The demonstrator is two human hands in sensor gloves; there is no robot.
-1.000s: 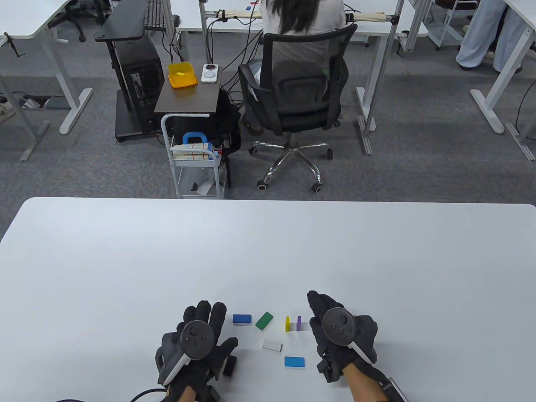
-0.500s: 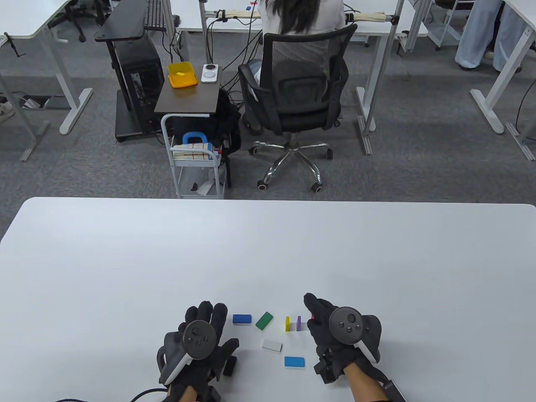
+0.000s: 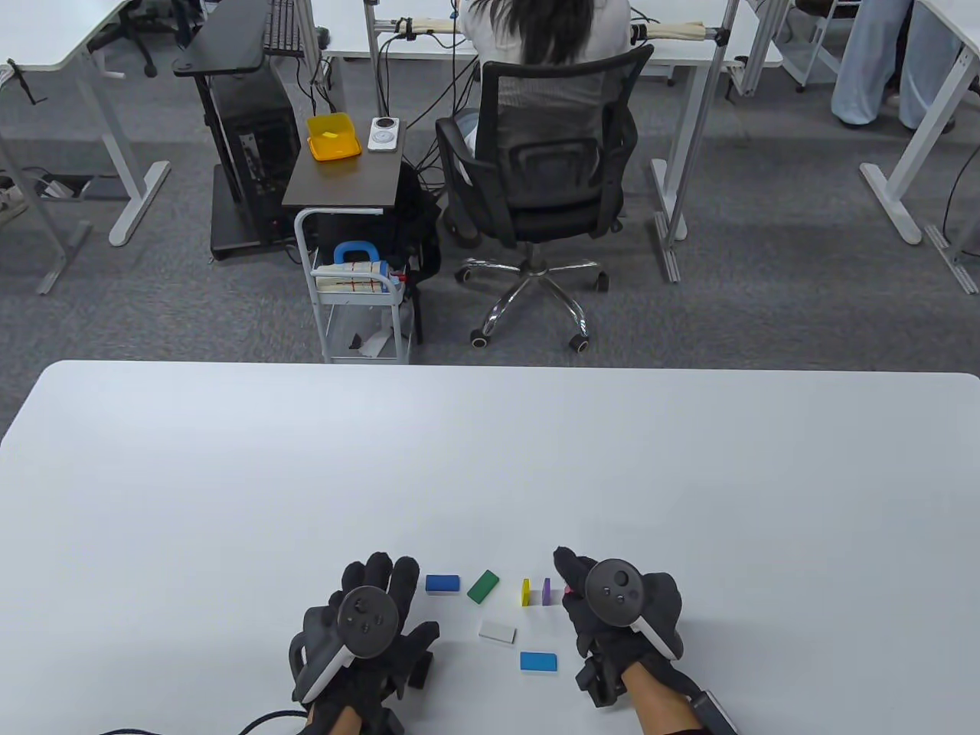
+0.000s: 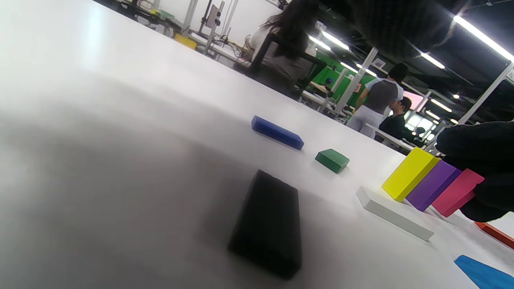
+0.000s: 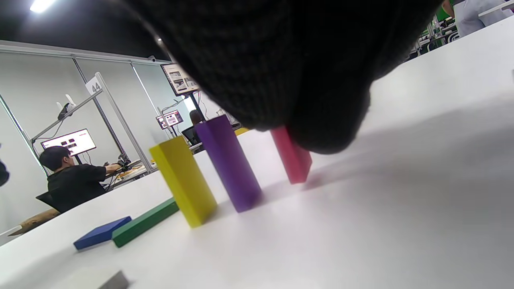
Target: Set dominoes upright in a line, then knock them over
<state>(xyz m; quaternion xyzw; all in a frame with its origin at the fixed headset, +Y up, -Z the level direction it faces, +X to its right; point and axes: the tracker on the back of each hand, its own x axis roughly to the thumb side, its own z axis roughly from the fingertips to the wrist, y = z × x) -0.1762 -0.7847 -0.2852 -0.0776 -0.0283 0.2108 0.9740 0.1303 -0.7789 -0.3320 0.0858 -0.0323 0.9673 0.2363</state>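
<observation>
Nearest the person, a light blue flat plastic domino (image 3: 538, 661) lies on the white table (image 3: 490, 459), with a white flat domino (image 3: 498, 632) just beyond it and a black rectangular block (image 4: 267, 224) lying flat close under the left hand (image 3: 360, 643). In the left wrist view an orange-red flat piece (image 4: 496, 234) shows at the right edge, partly hidden by the other glove.

Farther out lies the working row. A dark blue flat domino (image 3: 442, 584) and a green flat domino (image 3: 483, 586), turned askew, lie to the left. To their right a yellow upright domino (image 3: 526, 592) and a purple upright domino (image 3: 547, 591) stand side by side, near but apart. A pink upright domino (image 5: 292, 157) stands next in line, on the table; its top is covered by the right hand (image 3: 612, 612), whose curled fingertips (image 4: 478, 144) grip it from above.

The left hand rests palm down beside the dark blue domino, fingers extended and loosely spread, holding nothing.

Beyond the table edge stand a white wire trolley (image 3: 360, 306), a black mesh office chair (image 3: 547, 176) with a seated person, and a yellow plastic container (image 3: 333, 136) on a dark side table.
</observation>
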